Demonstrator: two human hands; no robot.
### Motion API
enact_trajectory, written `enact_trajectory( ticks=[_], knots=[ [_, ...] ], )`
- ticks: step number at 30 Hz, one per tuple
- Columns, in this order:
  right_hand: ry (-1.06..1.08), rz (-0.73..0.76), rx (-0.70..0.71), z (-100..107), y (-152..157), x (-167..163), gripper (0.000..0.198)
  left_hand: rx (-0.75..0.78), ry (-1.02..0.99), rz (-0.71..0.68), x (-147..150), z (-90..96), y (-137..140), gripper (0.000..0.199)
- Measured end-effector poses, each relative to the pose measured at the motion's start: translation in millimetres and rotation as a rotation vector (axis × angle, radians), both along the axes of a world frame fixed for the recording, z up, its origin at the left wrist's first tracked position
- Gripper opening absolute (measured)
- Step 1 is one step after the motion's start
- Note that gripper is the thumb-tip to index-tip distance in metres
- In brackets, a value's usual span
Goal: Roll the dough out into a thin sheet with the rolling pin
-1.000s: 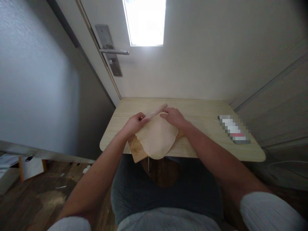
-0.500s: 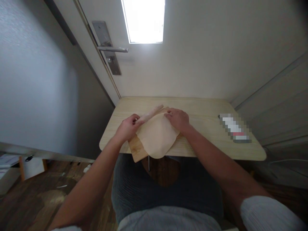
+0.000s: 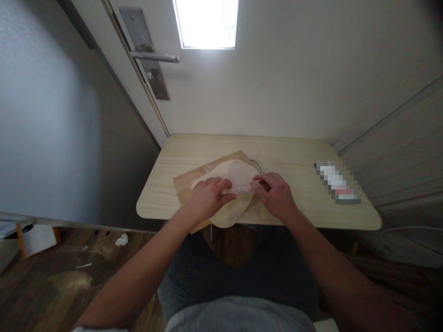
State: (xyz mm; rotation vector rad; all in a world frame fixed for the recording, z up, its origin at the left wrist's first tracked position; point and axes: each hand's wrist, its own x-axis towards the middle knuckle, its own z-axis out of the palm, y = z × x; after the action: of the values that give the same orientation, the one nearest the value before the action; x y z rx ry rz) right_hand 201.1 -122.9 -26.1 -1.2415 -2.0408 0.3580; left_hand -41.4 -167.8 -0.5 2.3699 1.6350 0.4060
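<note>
A thin pale sheet of dough (image 3: 237,170) lies over a wooden cutting board (image 3: 182,183), its near edge drooping past the table's front. Across the dough runs a short floury rolling pin (image 3: 241,189), mostly covered by my hands. My left hand (image 3: 208,197) is closed around the pin's left end, thumb toward me. At the other end my right hand (image 3: 277,192) grips it with bent fingers. The board sits at an angle, and a metal loop handle (image 3: 257,164) shows at its far right corner.
The light wooden table (image 3: 294,159) stands against a door with a lever handle (image 3: 155,57). A blurred-out flat object (image 3: 337,183) lies at the table's right side. Crumpled white paper (image 3: 122,240) is on the floor at left.
The rolling pin has come from the dough's far left edge toward me, onto the middle of the sheet. Both hands moved nearer and to the right with it, uncovering the board's far edge.
</note>
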Motion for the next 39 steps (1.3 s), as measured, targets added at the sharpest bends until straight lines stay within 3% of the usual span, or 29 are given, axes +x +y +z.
enact_trajectory(
  ticks=[3, 7, 11, 15, 21, 32, 39],
  knots=[
    [-0.118, -0.178, 0.079, -11, -2, -1, 0.033, 0.03, 0.052, 0.008, 8, -2.3, 5, 0.035],
    [-0.178, -0.278, 0.058, -17, -9, -9, 0.033, 0.039, 0.035, 0.035, 9, -2.9, 2, 0.037],
    [-0.222, -0.282, 0.061, -22, -22, -11, 0.039, 0.072, -0.023, 0.081, 9, -7.2, -6, 0.041],
    [-0.319, -0.308, 0.054, -25, -24, -12, 0.046, 0.12, 0.045, 0.165, 10, -14.9, -3, 0.049],
    [-0.391, -0.335, 0.042, -20, -7, -18, 0.049, 0.133, 0.097, 0.202, 7, -19.8, 20, 0.053],
    [-0.448, -0.33, -0.006, -13, 30, -29, 0.049, -0.006, 0.101, 0.205, -2, -17.9, 60, 0.054],
    [-0.452, -0.318, -0.057, -9, 33, -29, 0.05, -0.01, 0.087, 0.219, -2, -17.9, 63, 0.053]
  ],
)
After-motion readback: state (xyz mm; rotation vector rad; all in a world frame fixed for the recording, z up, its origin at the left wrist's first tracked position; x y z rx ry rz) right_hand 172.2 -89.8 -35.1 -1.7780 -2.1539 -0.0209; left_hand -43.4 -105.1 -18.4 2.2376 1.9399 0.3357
